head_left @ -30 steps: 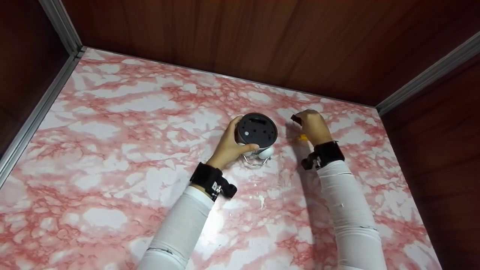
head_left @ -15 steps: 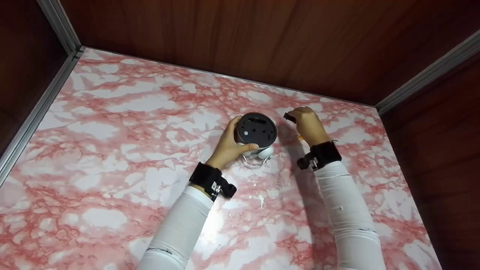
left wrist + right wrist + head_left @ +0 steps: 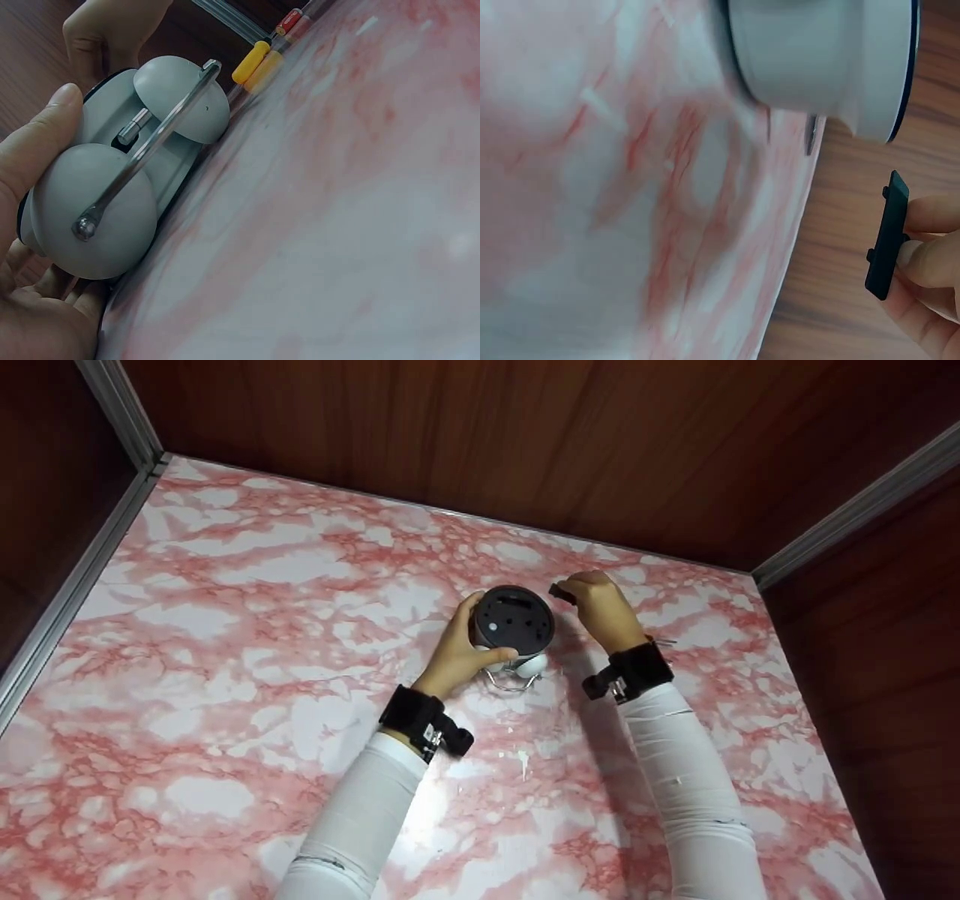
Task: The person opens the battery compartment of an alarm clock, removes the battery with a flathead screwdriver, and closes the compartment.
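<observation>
A white twin-bell alarm clock (image 3: 517, 622) lies face down, its black back upward and a slot in that back uncovered. My left hand (image 3: 457, 652) grips its side, thumb over the rim near the bells. In the left wrist view, the two round bells (image 3: 97, 210) and a metal handle face the camera. My right hand (image 3: 604, 607) pinches a small black battery cover (image 3: 889, 236) between thumb and fingers. In the head view the cover is just right of the clock's upper edge; the right wrist view shows a gap between them.
The clock lies on a red-and-white marbled tabletop (image 3: 300, 660). Beyond it in the left wrist view are a yellow-handled screwdriver (image 3: 251, 61) and a red battery (image 3: 288, 22). Dark wood panels (image 3: 450, 435) stand behind and at both sides.
My right hand has moved left with the battery cover, closer to the clock. It now hides the yellow handle in the head view. My left hand and the clock have stayed put.
</observation>
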Demonstrator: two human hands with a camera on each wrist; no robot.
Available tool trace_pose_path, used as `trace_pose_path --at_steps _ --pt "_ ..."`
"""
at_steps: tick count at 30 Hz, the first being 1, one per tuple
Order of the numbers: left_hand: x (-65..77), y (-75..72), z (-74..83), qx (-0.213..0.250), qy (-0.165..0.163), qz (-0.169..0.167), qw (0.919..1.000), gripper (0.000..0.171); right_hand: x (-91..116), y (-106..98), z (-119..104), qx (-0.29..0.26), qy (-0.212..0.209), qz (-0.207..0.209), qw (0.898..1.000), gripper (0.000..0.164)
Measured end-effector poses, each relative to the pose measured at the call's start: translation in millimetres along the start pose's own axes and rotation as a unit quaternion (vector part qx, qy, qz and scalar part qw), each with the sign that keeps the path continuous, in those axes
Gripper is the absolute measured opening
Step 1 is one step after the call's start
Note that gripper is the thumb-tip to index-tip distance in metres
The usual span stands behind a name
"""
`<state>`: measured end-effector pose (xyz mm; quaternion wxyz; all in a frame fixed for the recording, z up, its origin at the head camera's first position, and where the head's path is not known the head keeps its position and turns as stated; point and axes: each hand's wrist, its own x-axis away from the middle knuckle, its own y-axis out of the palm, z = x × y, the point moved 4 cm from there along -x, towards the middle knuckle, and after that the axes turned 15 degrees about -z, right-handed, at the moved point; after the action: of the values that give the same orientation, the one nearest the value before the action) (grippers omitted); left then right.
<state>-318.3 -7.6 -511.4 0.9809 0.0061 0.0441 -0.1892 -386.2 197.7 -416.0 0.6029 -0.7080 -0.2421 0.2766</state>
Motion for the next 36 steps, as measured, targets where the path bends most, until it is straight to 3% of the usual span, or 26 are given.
trace_pose_path --at_steps 19,36 --pt "-1.0 0.1 0.0 0.017 0.006 0.001 0.9998 0.106 -12.1 -0.2 -26.5 0.008 -0.064 0.009 0.998 0.029" --pt "-0.3 0.5 -0.5 0.031 0.007 -0.005 0.9995 0.106 -21.3 8.4 -43.1 -0.009 -0.065 -0.023 0.998 0.032"
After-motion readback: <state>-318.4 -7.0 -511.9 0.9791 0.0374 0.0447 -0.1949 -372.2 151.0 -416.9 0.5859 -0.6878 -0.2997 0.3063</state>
